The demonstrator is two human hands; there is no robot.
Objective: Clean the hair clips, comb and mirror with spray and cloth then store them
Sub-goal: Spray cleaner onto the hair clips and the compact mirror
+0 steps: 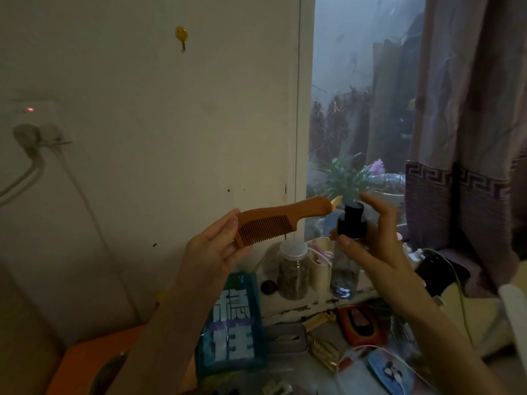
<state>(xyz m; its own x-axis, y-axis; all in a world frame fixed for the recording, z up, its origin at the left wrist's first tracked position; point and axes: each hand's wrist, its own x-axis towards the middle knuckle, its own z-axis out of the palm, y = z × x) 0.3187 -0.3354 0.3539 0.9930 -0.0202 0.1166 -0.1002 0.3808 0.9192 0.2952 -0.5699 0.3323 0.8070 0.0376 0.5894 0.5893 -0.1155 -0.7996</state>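
My left hand (219, 246) pinches the toothed end of a brown wooden comb (273, 220), held up in the air with its handle pointing right. My right hand (368, 240) grips a clear spray bottle (343, 269) with a black pump head (352, 220); the index finger is raised above the head, close to the comb's handle tip. Low on the table lies a pale hair clip (275, 387), partly cut off by the frame edge. I see no mirror or cloth clearly.
A teal packet (232, 326) with large white characters stands on the cluttered table. Behind it are a jar (293, 269), a cream cup (320, 260), a grey tin (286, 336), a red case (360, 326) and white cables (453, 269). A window with a curtain (467, 138) is at right.
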